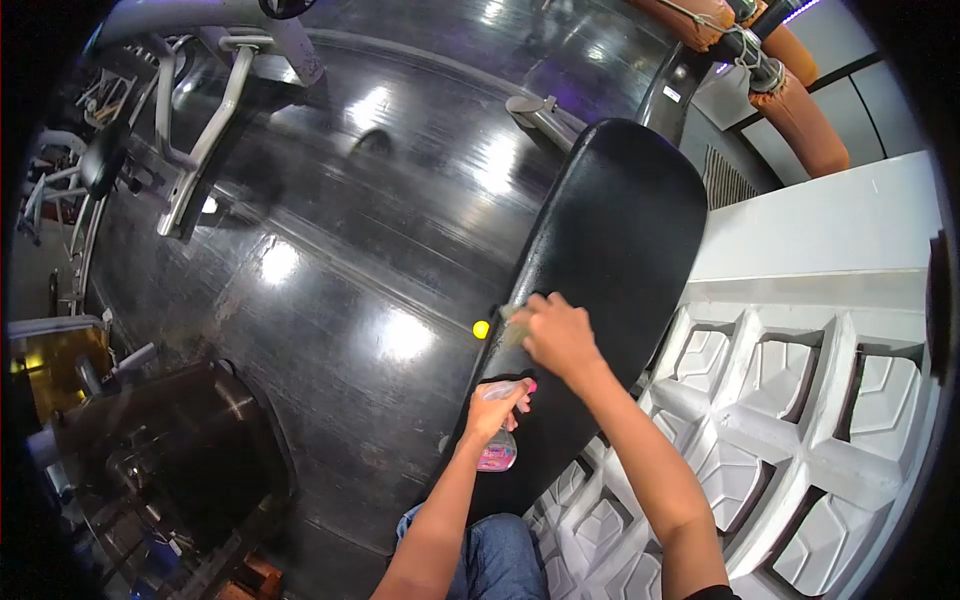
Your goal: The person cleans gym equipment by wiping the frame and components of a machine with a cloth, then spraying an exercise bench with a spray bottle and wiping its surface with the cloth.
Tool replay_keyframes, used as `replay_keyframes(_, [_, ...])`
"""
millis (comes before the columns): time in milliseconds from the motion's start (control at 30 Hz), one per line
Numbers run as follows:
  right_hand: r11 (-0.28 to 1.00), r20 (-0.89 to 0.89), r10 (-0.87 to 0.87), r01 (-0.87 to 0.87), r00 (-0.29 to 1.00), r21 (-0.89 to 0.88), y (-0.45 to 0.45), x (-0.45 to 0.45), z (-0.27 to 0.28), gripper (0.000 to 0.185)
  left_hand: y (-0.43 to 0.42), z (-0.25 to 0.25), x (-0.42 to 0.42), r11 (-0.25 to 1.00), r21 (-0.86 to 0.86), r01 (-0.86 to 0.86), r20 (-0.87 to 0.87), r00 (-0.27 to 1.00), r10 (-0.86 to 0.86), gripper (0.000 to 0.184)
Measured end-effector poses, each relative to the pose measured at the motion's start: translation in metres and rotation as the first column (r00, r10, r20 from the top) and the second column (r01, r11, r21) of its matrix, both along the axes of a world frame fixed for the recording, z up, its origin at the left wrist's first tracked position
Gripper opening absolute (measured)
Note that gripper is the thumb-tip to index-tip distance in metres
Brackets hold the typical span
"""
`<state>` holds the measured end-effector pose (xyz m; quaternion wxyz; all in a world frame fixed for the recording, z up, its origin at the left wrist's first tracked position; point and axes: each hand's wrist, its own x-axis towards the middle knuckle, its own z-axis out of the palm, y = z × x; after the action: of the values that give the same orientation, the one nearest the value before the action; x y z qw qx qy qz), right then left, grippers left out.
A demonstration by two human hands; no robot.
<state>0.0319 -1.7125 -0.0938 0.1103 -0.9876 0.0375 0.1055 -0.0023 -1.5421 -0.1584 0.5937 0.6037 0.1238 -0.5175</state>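
My left hand [492, 407] is wrapped round the neck of a spray bottle [497, 455], a clear one with a pink label and a pink nozzle tip. The bottle is just over the near left edge of a long black padded bench [620, 220]. Farther up the same edge, my right hand [556, 334] presses a greyish-green cloth [514, 326] against the pad. Its fingers are bent over the cloth, which hides part of the bench edge.
A white wall with moulded panels [745, 420] runs close along the bench's right side. Gym machine frames [215, 130] stand at upper left, and a dark machine part [180, 450] at lower left. Orange padded rollers [800, 120] are at upper right. A yellow knob [481, 329] shows beside the bench.
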Motion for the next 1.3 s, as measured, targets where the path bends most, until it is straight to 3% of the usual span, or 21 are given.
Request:
replay_keyframes(133, [0.978, 0.057, -0.208, 0.205, 0.977, 0.048, -0.015, -0.004, 0.007, 0.035, 0.033, -0.008, -0.028, 0.990, 0.002, 0.138, 0.002, 0.990, -0.138, 0.039])
replay_keyframes(200, [0.944, 0.118, -0.326, 0.316, 0.938, 0.094, 0.002, -0.008, 0.001, 0.035, 0.040, -0.016, -0.038, 0.992, 0.005, 0.129, 0.003, 0.992, -0.129, 0.038])
replay_keyframes(300, [0.942, 0.105, -0.300, 0.277, 0.948, 0.187, 0.035, -0.017, -0.007, 0.035, 0.041, -0.019, -0.038, 0.994, 0.053, 0.094, -0.020, 0.995, -0.093, 0.039])
replay_keyframes(433, [0.967, -0.095, -0.073, 0.093, 0.993, 0.236, 0.073, -0.047, -0.026, 0.036, 0.046, -0.030, -0.040, 0.991, 0.059, 0.118, 0.064, 0.990, -0.122, 0.042])
replay_keyframes(533, [0.948, -0.111, -0.183, 0.205, 0.977, 0.245, 0.071, -0.070, -0.018, 0.038, 0.049, -0.040, -0.045, 0.987, 0.104, 0.121, 0.078, 0.989, -0.130, 0.042])
replay_keyframes(600, [0.860, -0.107, -0.441, 0.453, 0.891, 0.235, 0.049, -0.080, -0.004, 0.037, 0.038, -0.021, -0.037, 0.990, 0.106, 0.097, 0.011, 0.995, -0.099, 0.041])
replay_keyframes(700, [0.701, 0.092, -0.704, 0.669, 0.704, 0.246, 0.023, -0.087, -0.005, 0.037, 0.037, -0.012, -0.035, 0.990, 0.087, 0.108, 0.038, 0.993, -0.112, 0.041])
replay_keyframes(833, [0.542, 0.151, -0.838, 0.771, 0.524, 0.335, 0.035, -0.066, -0.012, 0.037, 0.038, -0.017, -0.038, 0.991, 0.088, 0.106, 0.043, 0.993, -0.110, 0.042])
replay_keyframes(967, [0.681, 0.050, -0.699, 0.643, 0.713, 0.351, 0.074, -0.051, -0.016, 0.040, 0.047, -0.031, -0.040, 0.985, 0.093, 0.145, 0.042, 0.988, -0.150, 0.037])
replay_keyframes(1067, [0.802, 0.030, -0.523, 0.480, 0.852, 0.355, 0.091, -0.060, -0.023, 0.040, 0.052, -0.042, -0.044, 0.987, 0.112, 0.111, 0.144, 0.981, -0.127, 0.027])
replay_keyframes(1167, [0.762, -0.009, -0.568, 0.530, 0.823, 0.371, 0.075, -0.080, -0.016, 0.037, 0.047, -0.025, -0.038, 0.993, 0.043, 0.114, 0.081, 0.990, -0.117, 0.031])
replay_keyframes(1300, [0.607, 0.040, -0.775, 0.726, 0.631, 0.324, 0.033, -0.107, -0.012, 0.032, 0.041, -0.022, -0.039, 0.992, 0.105, 0.076, 0.006, 0.997, -0.077, 0.037])
